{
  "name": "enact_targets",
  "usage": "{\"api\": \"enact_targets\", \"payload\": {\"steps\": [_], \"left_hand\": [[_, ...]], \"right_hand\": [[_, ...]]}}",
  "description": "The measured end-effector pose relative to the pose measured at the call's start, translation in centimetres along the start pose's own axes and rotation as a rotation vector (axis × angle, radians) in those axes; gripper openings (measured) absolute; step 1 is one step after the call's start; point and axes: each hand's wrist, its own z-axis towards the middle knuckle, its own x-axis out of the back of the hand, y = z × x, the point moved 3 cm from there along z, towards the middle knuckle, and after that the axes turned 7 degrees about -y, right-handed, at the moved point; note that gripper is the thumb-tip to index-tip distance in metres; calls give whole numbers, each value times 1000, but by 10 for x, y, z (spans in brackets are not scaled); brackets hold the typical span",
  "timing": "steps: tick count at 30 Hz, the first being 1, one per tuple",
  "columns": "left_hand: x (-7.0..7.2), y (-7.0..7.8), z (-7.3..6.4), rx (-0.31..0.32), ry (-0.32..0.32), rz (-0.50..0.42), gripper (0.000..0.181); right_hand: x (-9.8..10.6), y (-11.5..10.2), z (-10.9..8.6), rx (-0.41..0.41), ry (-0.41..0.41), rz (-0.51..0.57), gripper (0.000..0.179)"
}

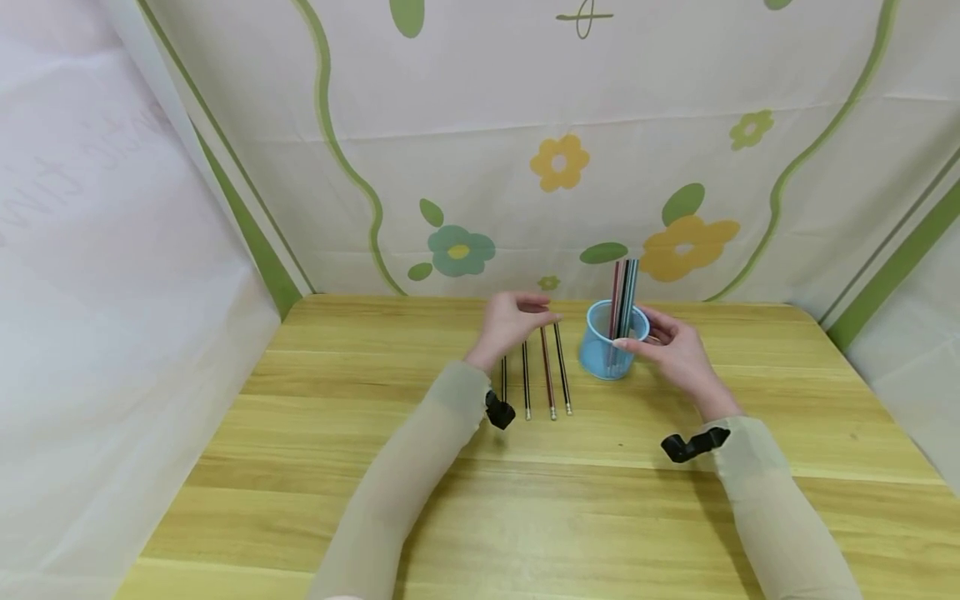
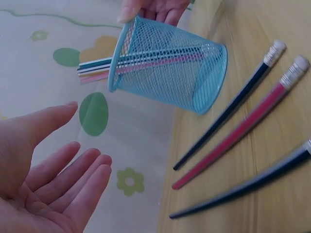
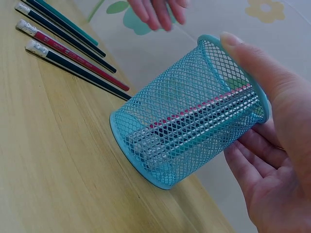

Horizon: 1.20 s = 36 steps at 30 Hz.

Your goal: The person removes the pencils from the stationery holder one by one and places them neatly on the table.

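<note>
A light-blue mesh pencil cup [image 1: 596,360] stands at the back of the wooden table, with several pencils [image 1: 624,292] leaning inside it. My right hand [image 1: 678,354] grips the cup by its rim, thumb at the near side and fingers around the far side. Left of the cup, a row of loose pencils lies flat: a red pencil [image 3: 73,53] between dark ones, and a teal pencil [image 3: 68,22] at the far end. Over their far tips hovers my left hand [image 1: 513,323], its fingers [image 2: 92,194] extended and thumb apart, holding nothing.
The wooden tabletop [image 1: 510,525] reaches toward me. A white flowered cloth [image 1: 480,167] hangs along the table's back edge, and more white cloth [image 1: 112,333] closes off the left side. Small black devices [image 1: 500,411] sit at both wrists.
</note>
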Motion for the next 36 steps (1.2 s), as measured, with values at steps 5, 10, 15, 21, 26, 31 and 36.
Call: {"api": "enact_targets", "payload": {"steps": [5, 10, 15, 21, 26, 31, 36], "left_hand": [[-18, 13, 13, -53, -42, 4, 33], [-35, 23, 26, -83, -71, -24, 37], [-52, 24, 36, -66, -92, -101, 41], [-66, 16, 45, -36, -94, -117, 48], [-75, 10, 50, -28, -85, -131, 50], [-83, 7, 50, -54, -88, -109, 44], [-87, 3, 50, -51, -95, -79, 40]], "right_hand": [[0, 0, 0, 6, 0, 3, 81], [0, 0, 1, 7, -1, 13, 78], [0, 0, 1, 11, -4, 6, 78], [0, 1, 1, 21, -3, -1, 77], [0, 1, 1, 19, 3, -8, 78], [0, 0, 1, 22, 2, -7, 77], [-2, -2, 1, 23, 0, 14, 77]]}}
